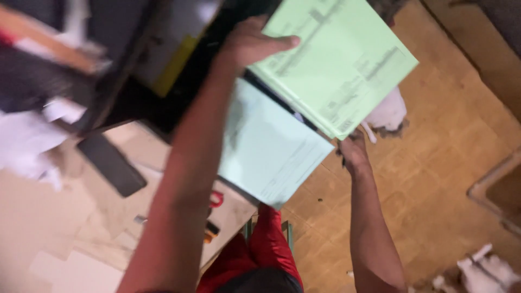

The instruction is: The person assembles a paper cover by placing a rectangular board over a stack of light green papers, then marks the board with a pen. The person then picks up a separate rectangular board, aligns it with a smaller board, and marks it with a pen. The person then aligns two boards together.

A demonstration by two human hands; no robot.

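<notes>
Tan tiled flooring (pixel 434 163) fills the right half of the view, scuffed and speckled, while a pale, cluttered bench (pixel 65 233) runs along the left, carrying a flat black rectangular slab (pixel 111 163), scraps of white paper (pixel 24 144) at nine o'clock and a few small red and orange tools (pixel 213 214) near the bench edge. Held up in the middle of the view is the pale green printed paper booklet (pixel 339 59), thin, matt and rectangular, tilted toward one o'clock; just below it at six o'clock lies a light blue printed sheet (pixel 268 152), overlapped by the green one and apparently part of the same sheaf. The left hand (pixel 252 40) closes over the booklet's upper left edge at eleven o'clock, thumb lying across the face of the page. The right hand (pixel 353 152) sits at the lower corner at five o'clock, curled shut under the paper's edge, though its fingertips are hidden and the exact pinch cannot be told. Such a bundle should be light and floppy, likely to sag or fan apart if held by one corner only; smooth pages can slide against each other, so a grip on two opposite edges, as shown, seems soundest. Creasing and tearing look like the main risks. Red cloth (pixel 266 249) shows at six o'clock, over the person's legs.
</notes>
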